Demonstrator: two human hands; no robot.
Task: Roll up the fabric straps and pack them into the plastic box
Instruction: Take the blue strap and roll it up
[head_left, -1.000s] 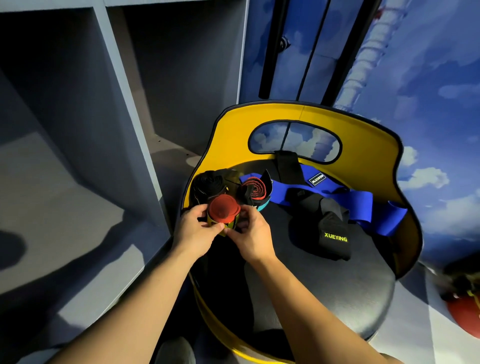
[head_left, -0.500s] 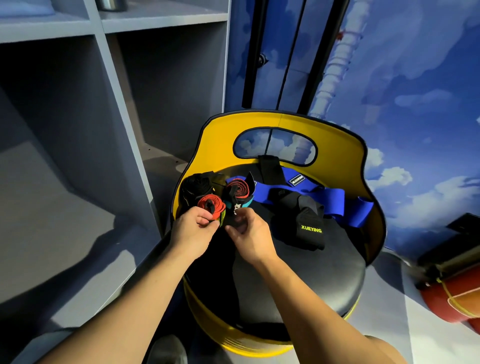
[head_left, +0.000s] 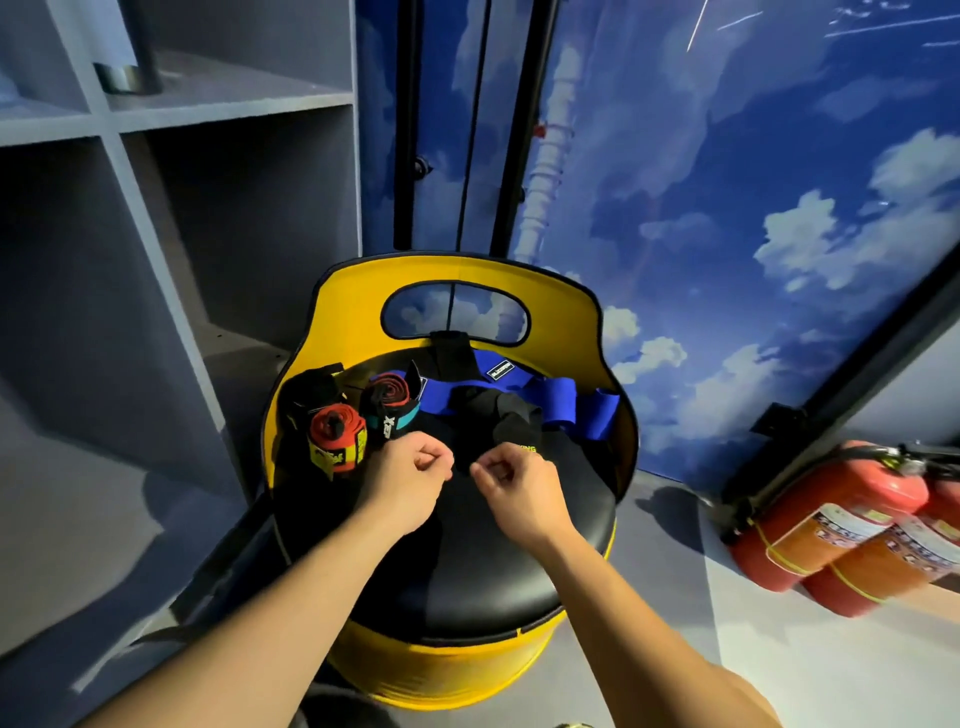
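Three rolled straps stand at the left of the black seat (head_left: 488, 561) of a yellow stool (head_left: 462, 280): a black roll (head_left: 310, 385), a red roll with a yellow label (head_left: 337, 436) and a red-and-black roll with a teal band (head_left: 390, 406). A loose blue strap (head_left: 558, 400) lies along the back. In front of it is a crumpled black strap (head_left: 496, 415). My left hand (head_left: 410, 480) and my right hand (head_left: 517, 486) sit side by side at its near end with fingers curled, pinching the black fabric. My right hand covers most of its green lettering. No plastic box is in view.
Grey shelf compartments (head_left: 171, 218) stand to the left of the stool. Red fire extinguishers (head_left: 831, 530) lie on the floor at the right. A wall with a blue sky print (head_left: 727, 182) and black vertical bars rises behind the stool.
My left hand has let go of the red roll, which now stands beside the other rolls. Both hands moved right to the black strap. The view tilted up.
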